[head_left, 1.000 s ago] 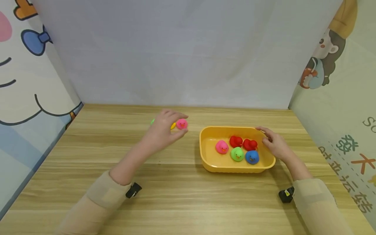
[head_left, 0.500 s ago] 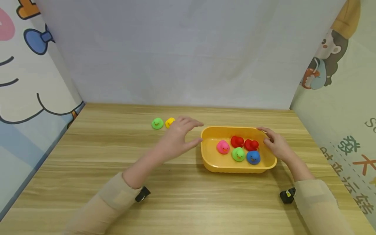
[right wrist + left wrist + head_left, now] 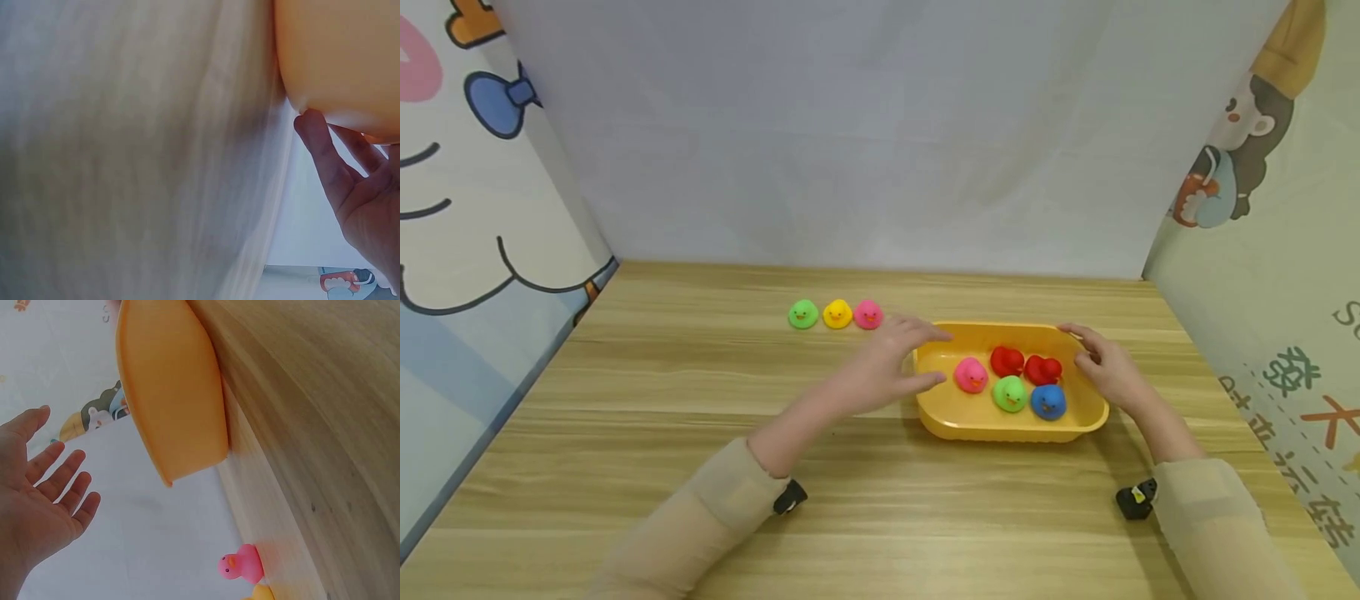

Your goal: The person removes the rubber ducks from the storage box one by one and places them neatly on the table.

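My left hand [image 3: 891, 367] hovers with thumb and fingers spread, nothing between them, over the left end of a yellow plastic basin [image 3: 1007, 433]. In the left wrist view that hand [image 3: 44, 494] is apart from the basin's outer wall [image 3: 175, 387]. My right hand [image 3: 1108, 371] holds the basin's right end by its rim. The right wrist view shows its fingers [image 3: 319, 134] against the outer wall [image 3: 344, 56]. Inside the basin are a pink toy duck [image 3: 972, 377], a green duck [image 3: 1010, 394], a blue duck [image 3: 1048, 402] and two red ducks [image 3: 1007, 362].
A green duck [image 3: 803, 314], a yellow duck [image 3: 837, 314] and a pink duck [image 3: 868, 315] stand in a row on the wooden table [image 3: 700, 375], left of the basin. Behind the table hangs a plain pale cloth [image 3: 865, 150]; printed cartoon cloths flank both sides.
The left hand has moved right, from in front of the row of ducks to the basin's left end, uncovering the row. The right hand stays at the basin.
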### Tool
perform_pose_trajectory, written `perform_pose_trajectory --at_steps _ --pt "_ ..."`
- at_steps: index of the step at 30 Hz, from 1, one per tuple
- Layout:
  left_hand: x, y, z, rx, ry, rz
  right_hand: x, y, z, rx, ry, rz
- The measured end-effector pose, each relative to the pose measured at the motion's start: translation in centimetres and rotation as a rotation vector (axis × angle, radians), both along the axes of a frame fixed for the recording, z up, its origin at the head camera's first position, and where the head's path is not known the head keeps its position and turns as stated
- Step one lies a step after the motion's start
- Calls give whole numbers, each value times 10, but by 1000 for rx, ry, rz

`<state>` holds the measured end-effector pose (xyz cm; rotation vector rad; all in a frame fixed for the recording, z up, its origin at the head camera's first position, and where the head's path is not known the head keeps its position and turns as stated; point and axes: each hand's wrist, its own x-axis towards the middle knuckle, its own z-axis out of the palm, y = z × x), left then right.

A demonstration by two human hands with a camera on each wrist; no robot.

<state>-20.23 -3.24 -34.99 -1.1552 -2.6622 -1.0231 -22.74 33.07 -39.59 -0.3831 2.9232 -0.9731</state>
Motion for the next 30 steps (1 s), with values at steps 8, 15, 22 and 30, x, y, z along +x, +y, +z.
perform_pose_trajectory --at_steps 8,15,22,30 --pt "-10 14 -10 -53 -34 -63 0 0 3 8 -7 -7" --pt "-17 25 -20 -79 -70 -92 2 -2 6 9 -15 -12" --pt "-24 33 -27 -121 -96 -83 1 -1 7 18 -28 -4" --pt "-33 40 -31 -163 -118 -113 2 3 8 19 -39 34"
